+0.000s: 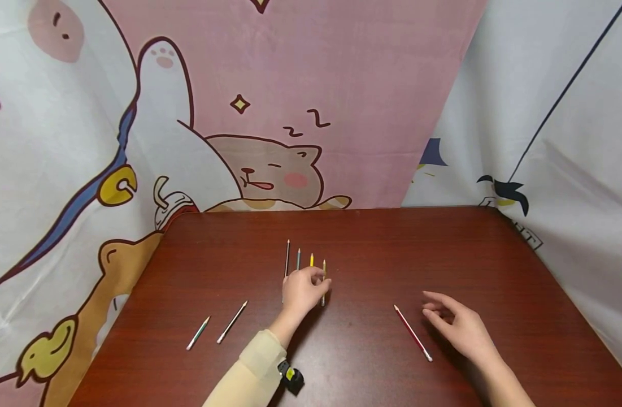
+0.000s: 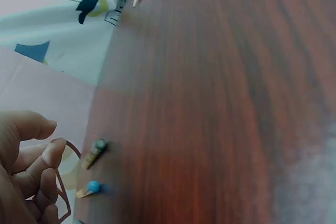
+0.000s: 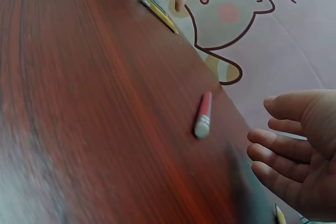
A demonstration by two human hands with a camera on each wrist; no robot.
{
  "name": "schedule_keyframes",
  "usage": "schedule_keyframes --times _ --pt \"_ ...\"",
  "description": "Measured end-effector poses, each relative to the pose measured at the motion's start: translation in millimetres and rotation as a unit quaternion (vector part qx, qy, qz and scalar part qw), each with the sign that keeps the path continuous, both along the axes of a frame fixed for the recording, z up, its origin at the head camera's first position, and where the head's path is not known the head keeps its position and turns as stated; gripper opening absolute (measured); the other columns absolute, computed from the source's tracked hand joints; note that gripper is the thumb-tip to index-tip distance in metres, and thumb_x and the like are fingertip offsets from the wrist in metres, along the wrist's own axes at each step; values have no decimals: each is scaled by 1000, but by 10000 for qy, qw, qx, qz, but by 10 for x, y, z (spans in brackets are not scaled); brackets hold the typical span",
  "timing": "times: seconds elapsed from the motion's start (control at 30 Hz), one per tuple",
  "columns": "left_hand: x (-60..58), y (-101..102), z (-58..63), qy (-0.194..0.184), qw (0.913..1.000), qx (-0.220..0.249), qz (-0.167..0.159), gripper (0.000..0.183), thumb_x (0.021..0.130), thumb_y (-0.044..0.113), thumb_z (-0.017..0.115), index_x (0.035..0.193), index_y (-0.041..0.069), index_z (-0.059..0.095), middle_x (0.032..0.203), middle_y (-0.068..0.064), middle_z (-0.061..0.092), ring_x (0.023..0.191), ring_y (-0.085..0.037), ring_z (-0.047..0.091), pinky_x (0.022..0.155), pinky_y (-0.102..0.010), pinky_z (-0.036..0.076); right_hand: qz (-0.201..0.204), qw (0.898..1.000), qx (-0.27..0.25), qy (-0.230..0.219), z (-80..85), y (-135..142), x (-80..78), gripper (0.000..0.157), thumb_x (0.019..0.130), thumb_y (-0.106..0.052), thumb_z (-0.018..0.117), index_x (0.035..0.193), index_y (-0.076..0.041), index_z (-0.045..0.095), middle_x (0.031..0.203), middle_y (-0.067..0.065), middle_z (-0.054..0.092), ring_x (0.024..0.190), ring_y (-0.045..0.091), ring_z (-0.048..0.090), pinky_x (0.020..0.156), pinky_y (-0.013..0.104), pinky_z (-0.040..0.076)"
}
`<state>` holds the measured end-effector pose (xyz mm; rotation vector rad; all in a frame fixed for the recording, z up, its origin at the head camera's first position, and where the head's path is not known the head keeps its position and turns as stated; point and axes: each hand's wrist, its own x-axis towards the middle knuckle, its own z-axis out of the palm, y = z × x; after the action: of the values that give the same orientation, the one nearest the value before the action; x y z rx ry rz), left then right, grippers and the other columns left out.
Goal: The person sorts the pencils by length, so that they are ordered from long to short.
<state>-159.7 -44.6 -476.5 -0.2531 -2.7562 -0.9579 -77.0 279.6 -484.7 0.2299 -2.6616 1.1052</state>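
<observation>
My left hand (image 1: 300,289) hovers at a row of pencils, its fingers loosely bent and nothing between thumb and fingers. It covers parts of a dark pencil (image 1: 287,254), a blue pencil (image 1: 298,259) and a yellow pencil (image 1: 312,260). An olive pencil (image 1: 323,297) lies at its fingertips, at the row's right end. In the left wrist view, a blue eraser end (image 2: 93,186) shows beside the hand. My right hand (image 1: 460,328) is held over the table with relaxed, parted fingers and holds nothing. Just left of it, a red pencil (image 1: 412,333) with a white eraser lies slanted.
Left of the row lie a green-and-white pencil (image 1: 198,333) and a dark pencil with a white end (image 1: 232,322). A sharpened pencil tip (image 3: 280,214) shows below the right hand. Everything rests on a brown wooden table (image 1: 361,243), with printed cloth (image 1: 372,113) hanging behind.
</observation>
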Motion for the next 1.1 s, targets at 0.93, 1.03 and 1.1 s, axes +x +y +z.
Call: schedule_keyframes --times 0.93,1.03,1.1 --pt "392 -1 28 -373 9918 525 -1101 15 84 23 73 94 13 76 66 16 61 51 7 49 56 -19 42 -639 9949 443 -640 187 595 117 33 103 -25 55 130 -7 63 102 9 74 87 -14 57 68 9 40" --pt "427 45 21 -452 9899 671 -1164 15 84 21 73 95 11 76 68 14 62 53 6 49 56 -17 41 -683 9945 462 -645 181 616 126 33 103 -24 54 130 -6 63 100 10 74 84 -13 58 67 9 40" --pt "450 88 20 -467 9889 729 -1207 15 83 20 73 94 11 76 69 14 62 55 6 49 55 -17 41 -744 9939 514 -627 167 633 132 33 103 -24 55 129 -6 63 100 10 74 84 -15 56 67 10 39"
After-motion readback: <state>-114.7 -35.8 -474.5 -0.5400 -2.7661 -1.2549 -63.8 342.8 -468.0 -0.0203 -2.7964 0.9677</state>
